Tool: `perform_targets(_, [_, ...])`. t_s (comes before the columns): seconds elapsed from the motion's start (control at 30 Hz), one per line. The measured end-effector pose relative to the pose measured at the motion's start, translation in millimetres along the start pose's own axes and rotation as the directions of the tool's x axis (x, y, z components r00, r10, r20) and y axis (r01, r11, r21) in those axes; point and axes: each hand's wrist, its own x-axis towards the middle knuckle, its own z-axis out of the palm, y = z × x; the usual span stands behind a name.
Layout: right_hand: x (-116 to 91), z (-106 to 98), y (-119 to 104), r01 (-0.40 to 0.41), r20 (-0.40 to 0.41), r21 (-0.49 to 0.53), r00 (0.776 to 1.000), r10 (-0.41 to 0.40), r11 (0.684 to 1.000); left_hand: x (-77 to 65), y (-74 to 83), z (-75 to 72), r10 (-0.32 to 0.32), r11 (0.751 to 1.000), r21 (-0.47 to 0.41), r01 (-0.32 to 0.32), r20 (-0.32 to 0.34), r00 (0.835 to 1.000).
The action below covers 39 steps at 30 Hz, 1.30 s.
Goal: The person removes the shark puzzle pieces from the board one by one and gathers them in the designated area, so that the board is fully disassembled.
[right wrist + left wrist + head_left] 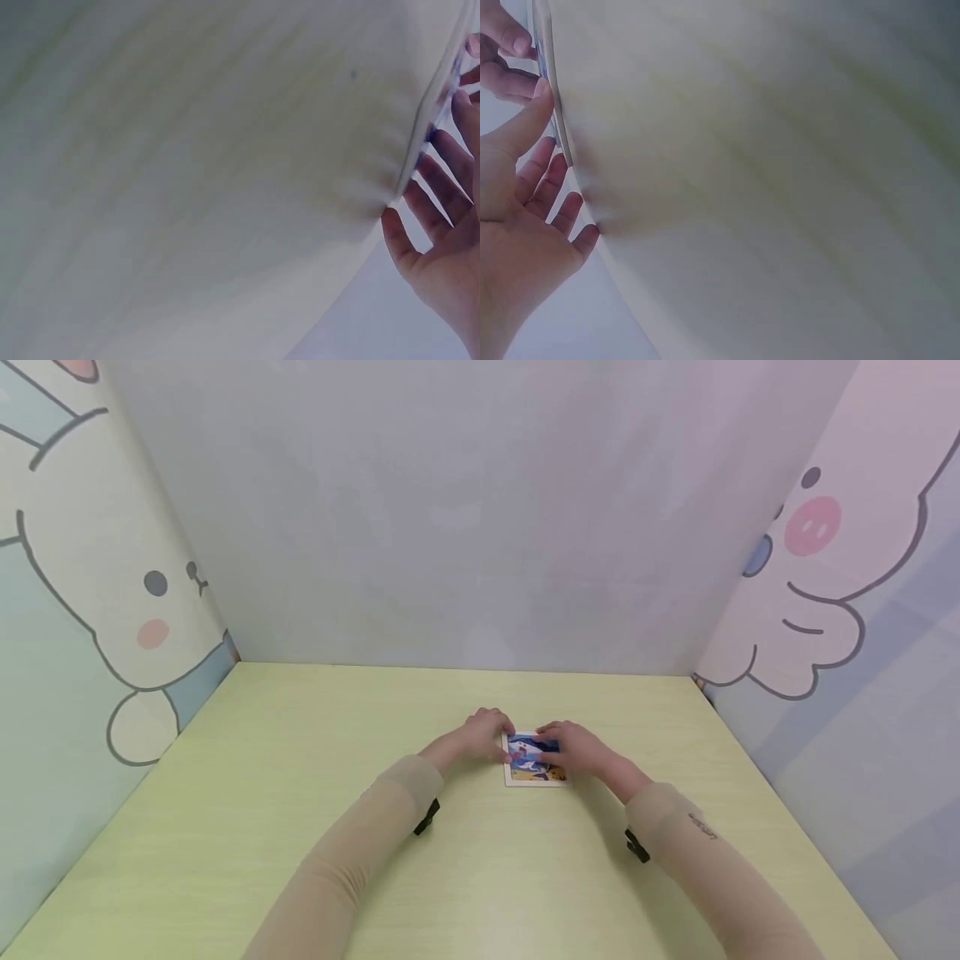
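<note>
A small flat picture board (517,782) lies on the table in the head view, with a white border around a blue sea scene. A blue and white sea animal shows above a yellow bottom strip, partly covered by fingers. My left hand (483,735) rests at the board's left side; in the left wrist view the thumb touches its edge and the fingers are loosely spread. From the right, my right hand (583,752) reaches over the board, fingers extended across the picture's right part and upper edge. Both wrist views show the board (420,139) almost edge-on.
The pale yellow-green table (300,793) spreads around the board. A plain grey-white wall (450,527) stands behind it. Side panels carry cartoon animals, a white one (112,568) at left and a pink-snouted one (840,543) at right.
</note>
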Motion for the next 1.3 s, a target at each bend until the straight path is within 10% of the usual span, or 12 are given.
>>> perform_targets(0.53, [6.3, -4.0, -3.8, -0.055, 0.001, -0.036, 0.998, 0.056, 0.998, -1.0, -1.6, -2.9, -0.041, 0.964, -0.264, 0.021, -0.071, 0.997])
perform_targets(1.3, [4.9, -6.3, 0.1, -0.019, 0.021, -0.058, 1.0, 0.021, 0.998, -12.6, -30.8, -32.8, 0.0, 0.942, -0.33, -0.056, -0.168, 0.986])
